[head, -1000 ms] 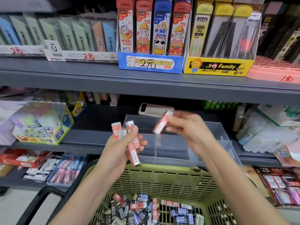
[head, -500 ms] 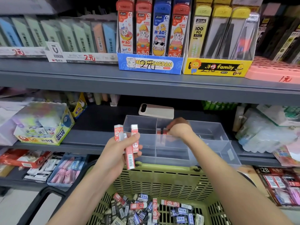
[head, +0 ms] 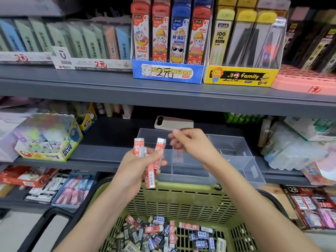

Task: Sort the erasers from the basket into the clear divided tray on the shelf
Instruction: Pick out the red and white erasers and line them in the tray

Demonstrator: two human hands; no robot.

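Erasers in red sleeves (head: pixel 150 171) stand fanned in my left hand (head: pixel 132 170) (three or four, I can't tell which), with thumb and fingers curled round them just above the far rim of the green basket (head: pixel 181 199). More loose erasers (head: pixel 160 233) lie heaped on the basket's floor. My right hand (head: pixel 192 144) hovers over the clear divided tray (head: pixel 236 157) on the grey shelf (head: pixel 101 151), its fingers loosely bent and blurred. I see nothing held in them.
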